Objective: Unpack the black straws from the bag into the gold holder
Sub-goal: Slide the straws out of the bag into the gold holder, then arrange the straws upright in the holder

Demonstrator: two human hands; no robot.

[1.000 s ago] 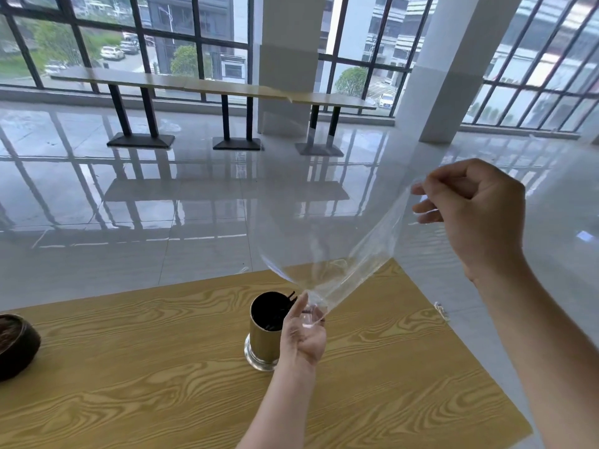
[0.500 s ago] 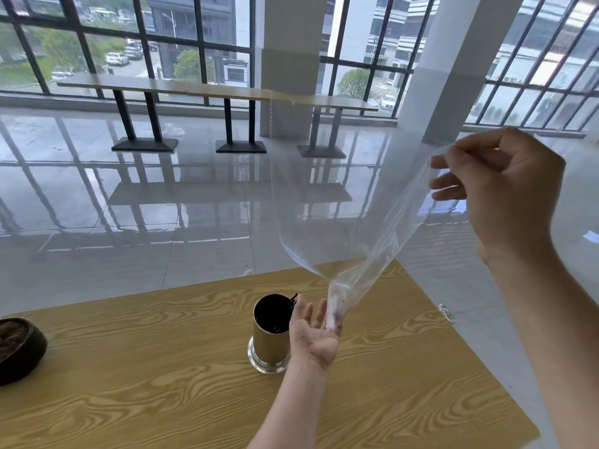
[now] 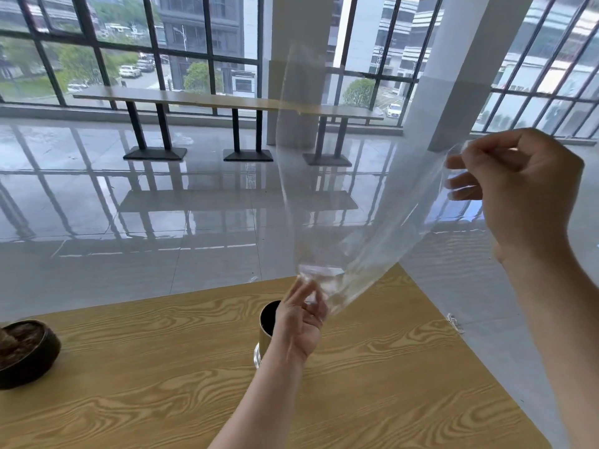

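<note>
Wood-grain yellow covers the table [image 3: 146, 384] nearest the camera, with 2 bare forearms reaching over it. On its left edge sits a dark bowl [image 3: 26, 351]. Near the middle stands the gold holder [image 3: 267, 332], upright, its dark mouth partly hidden by the left hand [image 3: 299, 322]; straws inside cannot be made out from here, since the hand covers most of the opening. The left hand is raised just above and beside the holder, fingertips pinched narrowly on the crumpled lower end of the clear bag [image 3: 356, 222]. The bag stretches up and to the right as a slack, see-through sheet, and looks empty. Its upper end is gripped by the right hand [image 3: 518, 192], held high and well apart from the left, fingers curled closed around the plastic with 2 fingertips showing through the film. A small pale scrap [image 3: 453, 320] lies on the floor just beyond the table's right edge. Farther off, glossy grey tiles reflect a long bench table [image 3: 227, 102] on 3 black pedestal legs. Behind it rise 2 white pillars and tall black-framed windows.
</note>
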